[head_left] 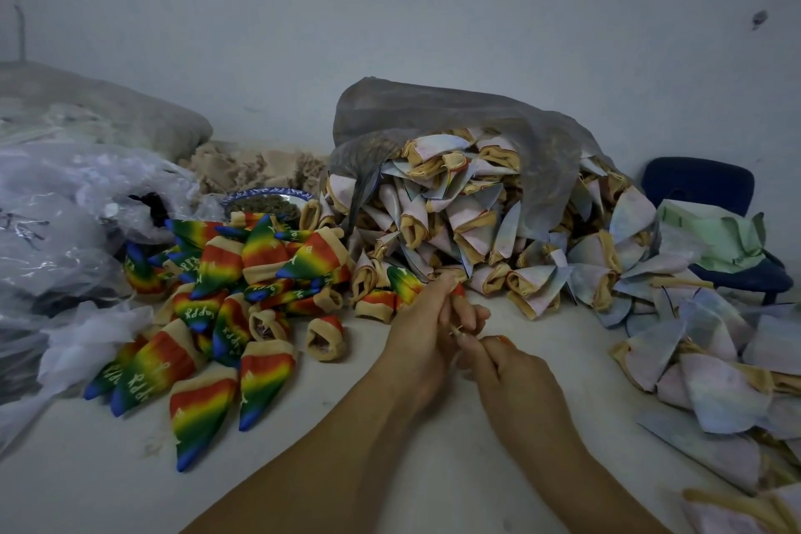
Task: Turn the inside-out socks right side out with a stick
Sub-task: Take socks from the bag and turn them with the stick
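The right hand (pixel 516 377) pinches a thin stick (pixel 454 330) in curled fingers; the left hand (pixel 416 334) grips its far end

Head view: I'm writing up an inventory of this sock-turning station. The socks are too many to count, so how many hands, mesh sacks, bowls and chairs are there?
Hands: 2 (left hand, right hand)
Grey mesh sack: 1
Blue-rimmed bowl: 1
Dark blue chair: 1
Total: 5
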### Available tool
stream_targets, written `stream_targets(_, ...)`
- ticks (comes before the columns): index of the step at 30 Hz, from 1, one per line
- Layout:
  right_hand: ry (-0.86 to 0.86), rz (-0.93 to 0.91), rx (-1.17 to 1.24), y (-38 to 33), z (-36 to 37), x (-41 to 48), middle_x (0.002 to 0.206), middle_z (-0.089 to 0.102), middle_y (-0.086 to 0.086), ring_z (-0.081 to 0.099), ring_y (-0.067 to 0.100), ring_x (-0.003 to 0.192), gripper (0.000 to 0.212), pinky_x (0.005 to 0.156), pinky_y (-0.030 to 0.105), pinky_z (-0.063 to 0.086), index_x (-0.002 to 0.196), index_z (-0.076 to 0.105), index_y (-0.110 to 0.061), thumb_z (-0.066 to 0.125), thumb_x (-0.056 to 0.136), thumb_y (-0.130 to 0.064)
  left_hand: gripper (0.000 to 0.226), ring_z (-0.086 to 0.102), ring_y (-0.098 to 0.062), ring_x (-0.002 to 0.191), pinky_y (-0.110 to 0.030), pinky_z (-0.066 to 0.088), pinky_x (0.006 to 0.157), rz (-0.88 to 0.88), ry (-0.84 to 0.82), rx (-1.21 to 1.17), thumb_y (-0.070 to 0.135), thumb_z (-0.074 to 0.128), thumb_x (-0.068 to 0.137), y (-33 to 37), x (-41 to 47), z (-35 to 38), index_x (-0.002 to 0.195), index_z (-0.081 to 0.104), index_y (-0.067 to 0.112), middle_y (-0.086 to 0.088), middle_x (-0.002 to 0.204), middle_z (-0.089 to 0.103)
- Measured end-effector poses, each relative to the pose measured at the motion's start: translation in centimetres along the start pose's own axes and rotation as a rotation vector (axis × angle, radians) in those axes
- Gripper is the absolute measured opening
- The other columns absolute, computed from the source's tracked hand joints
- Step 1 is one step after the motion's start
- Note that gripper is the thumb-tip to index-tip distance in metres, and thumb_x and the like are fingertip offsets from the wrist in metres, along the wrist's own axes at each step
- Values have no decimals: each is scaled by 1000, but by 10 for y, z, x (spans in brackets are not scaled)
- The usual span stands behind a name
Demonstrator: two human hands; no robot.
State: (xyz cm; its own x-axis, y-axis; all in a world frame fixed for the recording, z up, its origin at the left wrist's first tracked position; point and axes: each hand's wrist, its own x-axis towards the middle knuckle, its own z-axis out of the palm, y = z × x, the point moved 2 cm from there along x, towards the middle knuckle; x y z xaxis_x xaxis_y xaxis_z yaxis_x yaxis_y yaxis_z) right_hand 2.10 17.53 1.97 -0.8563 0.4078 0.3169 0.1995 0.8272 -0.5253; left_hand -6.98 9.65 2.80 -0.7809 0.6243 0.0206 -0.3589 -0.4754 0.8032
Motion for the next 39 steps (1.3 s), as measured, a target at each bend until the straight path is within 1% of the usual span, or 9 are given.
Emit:
stream_targets(3, -27, 8, -7, 1, -4, 0, 94, 69, -11, 63, 8, 90, 42, 80, 34, 50, 88, 63, -33, 30, 93, -58, 58, 69, -19, 76, -32, 52, 77, -1, 58, 25, 32, 52, 100, -3, 3, -3, 42, 50, 20, -4, 56, 56)
stream_targets(7, -24, -43, -215, 6, -22, 4, 75, 62, -8, 57, 5, 71, 73, 62, 24, 44, 80, 61, -29, 3, 74, -73, 45, 66, -18, 76, -32, 50, 79, -32, 46, -102, 29, 57, 96, -3, 4, -8, 54, 54, 15, -5, 64, 55)
stream_targets(10, -60, -42, -233, 12, -30, 7, 74, 63, -6, 57, 7, 69, 78, 62, 27, 46, 85, 65, -29, 5, 72, -76, 40, 66, -14, 72, -31, 48, 84, -61, 5, -191, 30, 60, 92, 1, 3, -9, 54, 60, 16, -2, 65, 58)
stream_targets(17, -143, -76, -155, 10, -28, 4, 70, 62, -2, 55, 9, 63, 50, 58, 26, 41, 85, 65, -27, 31, 88, -62, 45, 67, -17, 74, -34, 53, 75, -65, -83, -138, 31, 61, 85, 3, -4, -5, 44, 50, 16, -4, 64, 61)
stream_targets(22, -148, -78, 6, -2, -13, 0, 92, 66, -5, 60, 9, 89, 34, 81, 31, 47, 100, 68, -25, 38, 98, -41, 61, 68, -17, 74, -32, 52, 79, -13, -16, -21, 28, 48, 100, 1, -2, -3, 40, 52, 19, -4, 62, 62)
stream_targets(26, -98, -9, 72, -3, -6, 0, 94, 66, -6, 60, 10, 92, 35, 85, 33, 47, 92, 68, -24, 37, 99, -39, 65, 70, -18, 80, -27, 52, 81, 77, 90, 145, 39, 44, 103, -2, 2, -2, 42, 55, 20, -8, 71, 72)
stream_targets(29, -72, 52, 67, 2, -7, 2, 94, 68, -6, 62, 12, 91, 37, 83, 36, 49, 93, 67, -24, 36, 98, -44, 60, 72, -11, 86, -19, 51, 77, 93, 82, 268, 46, 36, 103, -3, 1, -4, 65, 74, 20, -5, 86, 77)
stream_targets(31, -64, 75, 35, 6, -7, 2, 92, 69, -5, 63, 13, 90, 40, 81, 37, 50, 97, 66, -24, 35, 97, -49, 56, 72, -9, 89, -17, 52, 71, 65, 57, 305, 48, 32, 103, -5, 2, -6, 86, 73, 14, -3, 92, 78)
stream_targets(39, -20, 88, 29, 8, -6, 3, 85, 69, -11, 63, 10, 84, 43, 77, 36, 51, 90, 67, -28, 34, 94, -55, 46, 68, -17, 107, -27, 54, 77, 19, 9, 208, 42, 35, 104, -6, 4, -7, 104, 69, 10, -4, 110, 74)
